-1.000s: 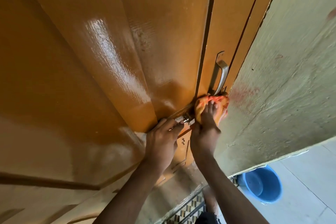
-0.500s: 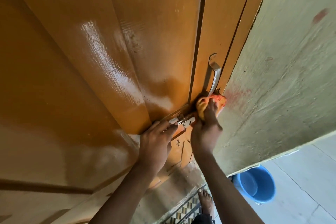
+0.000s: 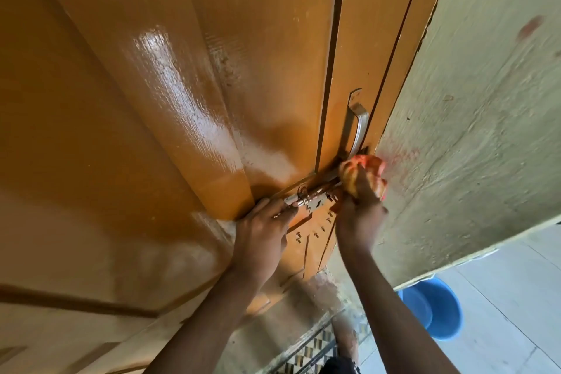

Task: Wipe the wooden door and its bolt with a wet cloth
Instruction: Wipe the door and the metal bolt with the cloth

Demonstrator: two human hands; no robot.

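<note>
At the edge of the door [image 3: 273, 39], just under the metal handle [image 3: 356, 127], an orange cloth [image 3: 361, 174] is bunched in the right hand [image 3: 358, 215] and pressed against the far end of the bolt [image 3: 315, 191], where it meets the wall [image 3: 470, 130]. Over the last second the cloth has been carried only slightly along the bolt, toward the wall side, while the left hand [image 3: 261, 237] has been kept in place at the bolt's near end. Its fingers are laid over the bolt's knob end; whether they curl round it cannot be told. The right hand's grip is closed round the cloth.

Little change is shown, which suggests short rubbing strokes confined to the bolt. The door panels to the left shine as if already wetted, so the panel wiping is judged largely done and the bolt is the part in hand. The handle and the plate with screws below the bolt are probably yet to be wiped. A blue bucket [image 3: 437, 310] is seen on the floor to the right, well apart from the hands.
</note>
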